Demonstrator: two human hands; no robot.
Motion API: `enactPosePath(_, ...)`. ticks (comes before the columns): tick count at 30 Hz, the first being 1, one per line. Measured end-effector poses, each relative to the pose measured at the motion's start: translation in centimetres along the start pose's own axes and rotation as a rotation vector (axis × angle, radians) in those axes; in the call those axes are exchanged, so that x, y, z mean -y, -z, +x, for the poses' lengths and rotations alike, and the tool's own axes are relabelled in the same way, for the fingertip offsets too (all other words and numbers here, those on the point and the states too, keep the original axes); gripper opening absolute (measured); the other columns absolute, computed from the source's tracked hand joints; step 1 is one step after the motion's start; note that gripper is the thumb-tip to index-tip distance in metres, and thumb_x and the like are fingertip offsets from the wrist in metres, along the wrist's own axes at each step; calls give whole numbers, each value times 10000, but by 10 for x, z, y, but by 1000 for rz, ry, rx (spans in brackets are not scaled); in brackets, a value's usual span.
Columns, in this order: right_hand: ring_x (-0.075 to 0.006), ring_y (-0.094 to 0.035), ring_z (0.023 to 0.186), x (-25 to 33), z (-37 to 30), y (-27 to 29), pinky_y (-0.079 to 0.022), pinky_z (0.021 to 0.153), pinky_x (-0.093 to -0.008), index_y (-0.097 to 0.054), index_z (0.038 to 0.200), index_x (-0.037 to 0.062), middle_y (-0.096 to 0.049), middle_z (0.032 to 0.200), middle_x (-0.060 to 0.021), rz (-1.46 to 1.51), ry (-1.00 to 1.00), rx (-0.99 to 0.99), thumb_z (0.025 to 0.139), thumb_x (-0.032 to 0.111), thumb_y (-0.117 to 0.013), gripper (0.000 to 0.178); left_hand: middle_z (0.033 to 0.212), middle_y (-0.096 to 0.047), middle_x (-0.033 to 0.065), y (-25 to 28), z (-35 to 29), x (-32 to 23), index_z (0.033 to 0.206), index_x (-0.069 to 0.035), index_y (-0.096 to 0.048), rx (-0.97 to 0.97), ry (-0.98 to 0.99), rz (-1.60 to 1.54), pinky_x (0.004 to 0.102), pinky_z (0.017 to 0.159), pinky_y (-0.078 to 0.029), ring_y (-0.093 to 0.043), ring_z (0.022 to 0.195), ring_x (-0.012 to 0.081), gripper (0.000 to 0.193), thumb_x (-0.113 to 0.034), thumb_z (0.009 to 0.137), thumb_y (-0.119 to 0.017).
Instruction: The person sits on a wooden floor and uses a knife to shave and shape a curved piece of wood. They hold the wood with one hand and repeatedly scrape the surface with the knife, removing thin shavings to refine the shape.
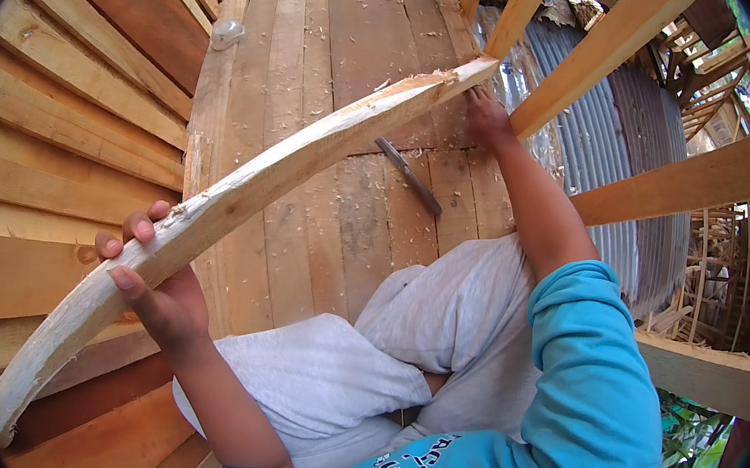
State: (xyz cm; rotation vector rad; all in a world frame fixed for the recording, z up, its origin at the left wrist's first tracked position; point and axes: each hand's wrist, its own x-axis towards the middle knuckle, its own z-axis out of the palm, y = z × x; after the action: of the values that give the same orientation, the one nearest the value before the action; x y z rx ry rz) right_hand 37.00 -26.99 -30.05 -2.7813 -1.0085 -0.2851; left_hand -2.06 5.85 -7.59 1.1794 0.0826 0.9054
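Observation:
A long, pale wooden beam (286,164) slants across my lap and the floor, from the lower left to the upper right. Its upper face is rough and whitish, with frayed fibres near the far end. My left hand (162,298) wraps round the nearer part, thumb on one side and fingertips over the other. At the far end, my right hand (491,122) grips the beam from its right side, the fingers partly hidden behind the wood. A narrow, dark metal tool (409,178) lies on the floorboards beyond my knees; its exact kind is unclear.
Wood shavings are scattered over the plank floor (337,239). A stacked-board wall (62,143) rises on the left. Wooden posts (599,56) and a rail (695,183) line the right side, with corrugated metal sheets (582,119) outside. A small clear object (227,35) lies near the wall.

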Motion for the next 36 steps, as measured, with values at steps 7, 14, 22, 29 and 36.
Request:
enactPosePath(7,-339,-549,1182,10,16,-17,-482,952,-445,-503,1264,-21,-535,1324,-179,-137,-469,-62,868,144,-514,430,983,-505,-17,-4,0,-2,1057,-235,-412,-97,12,3,560,1100,-367,-529,1151,231,425,-497,856,-679)
enactPosePath(14,-338,-633,1046,43,32,24,-512,883,-464,-639,1090,3,-667,1110,-184,-91,-534,191,830,189,-564,328,992,-511,-17,-1,-3,-3,1066,-237,-419,-105,10,-9,541,1095,-372,-519,1165,232,409,-485,865,-674)
enactPosePath(22,-354,-668,892,93,27,65,-508,832,-429,-727,756,9,-700,847,-182,136,-127,841,810,759,-480,792,1054,-536,-42,6,-1,4,1071,-268,-492,30,-7,-12,478,1048,-400,-493,1192,218,277,-462,917,-617)
enactPosePath(29,-319,-663,1002,140,-12,50,-519,853,-441,-731,1032,69,-689,1105,-154,-101,338,1076,795,498,-655,496,1051,-559,19,4,3,6,1091,-231,-508,59,-17,-24,468,1062,-398,-513,1186,240,281,-419,920,-626)
enactPosePath(36,-307,-676,963,149,-32,47,-533,799,-409,-734,1004,71,-708,1038,-133,-184,5,781,781,351,-658,366,1070,-596,29,-1,5,-4,1070,-216,-521,122,-9,-25,421,1052,-406,-539,1176,241,239,-383,932,-622)
